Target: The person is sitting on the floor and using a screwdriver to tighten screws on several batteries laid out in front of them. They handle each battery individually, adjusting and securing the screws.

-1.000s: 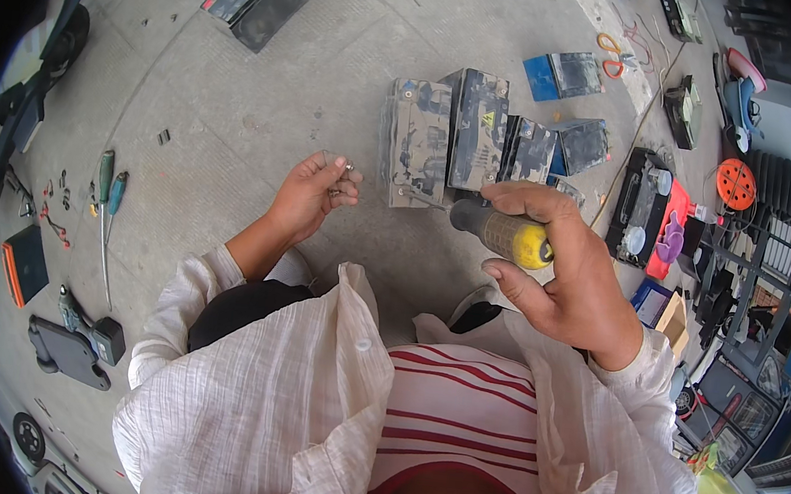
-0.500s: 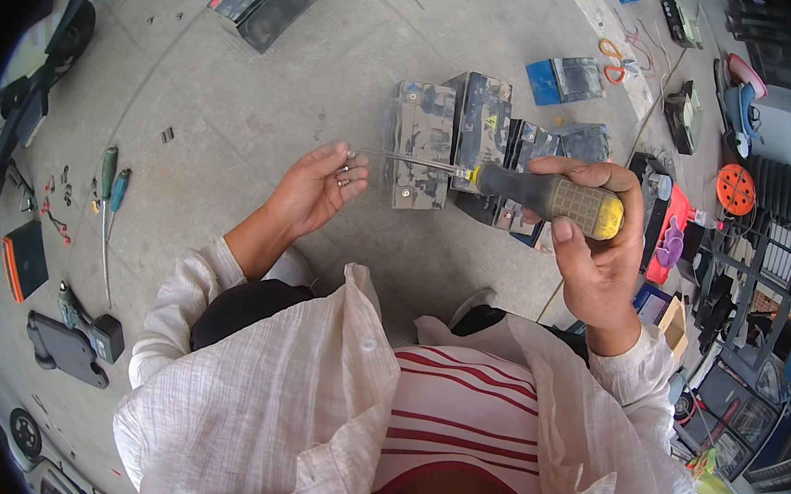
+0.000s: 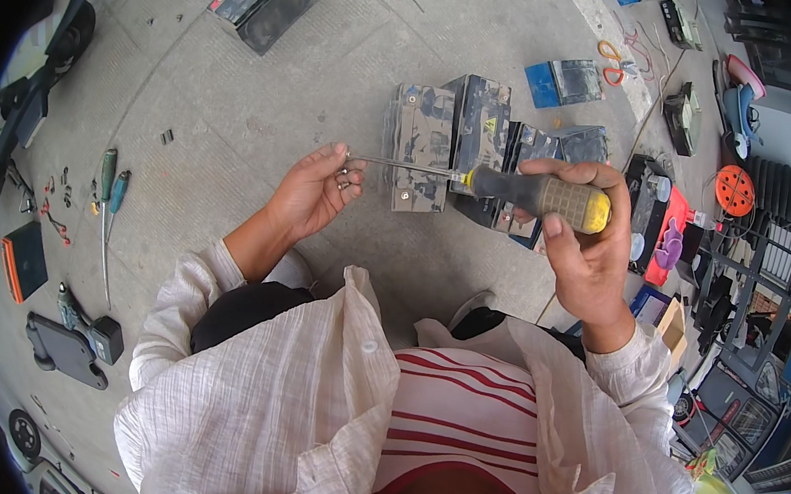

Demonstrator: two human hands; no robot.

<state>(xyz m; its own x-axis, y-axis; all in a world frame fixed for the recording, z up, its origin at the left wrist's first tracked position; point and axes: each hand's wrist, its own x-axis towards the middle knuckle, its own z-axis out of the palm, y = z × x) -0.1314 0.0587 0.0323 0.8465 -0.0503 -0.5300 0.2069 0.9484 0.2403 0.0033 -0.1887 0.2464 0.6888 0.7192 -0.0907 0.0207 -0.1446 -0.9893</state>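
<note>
Head: screwdriver [image 3: 559,202] in right fingers [image 3: 591,173]

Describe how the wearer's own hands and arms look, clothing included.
The left hand and right hand are ungloved, with no watch on either wrist. Both arms wear loose, wrinkled, off-white sleeves; the left sleeve ends partway up the forearm, the right sleeve nearer the wrist.

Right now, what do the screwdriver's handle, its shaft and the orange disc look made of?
Screwdriver handle: likely rubber over plastic, matte, dark, gridded surface.
Shaft: probably steel, smooth grey sheen.
Orange disc: perhaps moulded plastic, uniform colour, dark holes; painted metal possible.
</note>
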